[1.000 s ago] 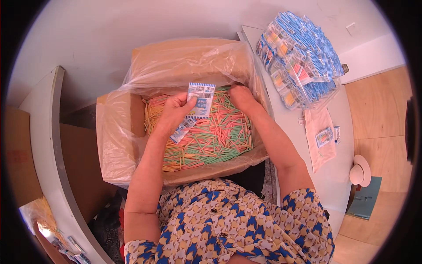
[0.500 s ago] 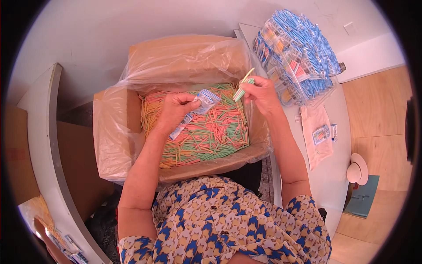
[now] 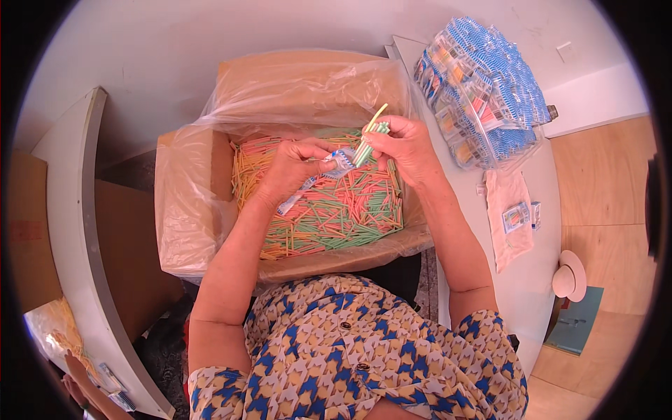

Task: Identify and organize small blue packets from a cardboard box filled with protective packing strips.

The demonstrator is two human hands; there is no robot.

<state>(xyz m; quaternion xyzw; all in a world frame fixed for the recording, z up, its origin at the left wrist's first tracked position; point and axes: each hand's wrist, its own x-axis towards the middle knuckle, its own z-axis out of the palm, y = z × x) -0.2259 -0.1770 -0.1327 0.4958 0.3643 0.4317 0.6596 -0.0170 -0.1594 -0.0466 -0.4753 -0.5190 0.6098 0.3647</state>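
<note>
A plastic-lined cardboard box [image 3: 192, 210] in front of me holds a deep layer of short pink, green and yellow sticks [image 3: 329, 217]. Above them, my left hand [image 3: 297, 168] pinches a small clear and blue packet [image 3: 341, 162] near its upper end; its lower part hangs below the fingers. My right hand [image 3: 402, 143] grips a small bundle of pale green sticks [image 3: 367, 143], one yellowish stick jutting out above the others. The bundle's lower ends meet the packet's mouth; whether they are inside it I cannot tell.
On the white table [image 3: 483, 245] at right stands a clear bin [image 3: 490, 150] heaped with filled blue packets [image 3: 490, 77]. Nearer lie a pink cloth [image 3: 514, 241] with a packet on it and a round pink object [image 3: 568, 276]. Another person's hand [image 3: 84, 381] shows at lower left.
My right hand has moved left with the sticks, up to the packet. My left hand has shifted slightly right. At lower left, the other person's arm has moved.
</note>
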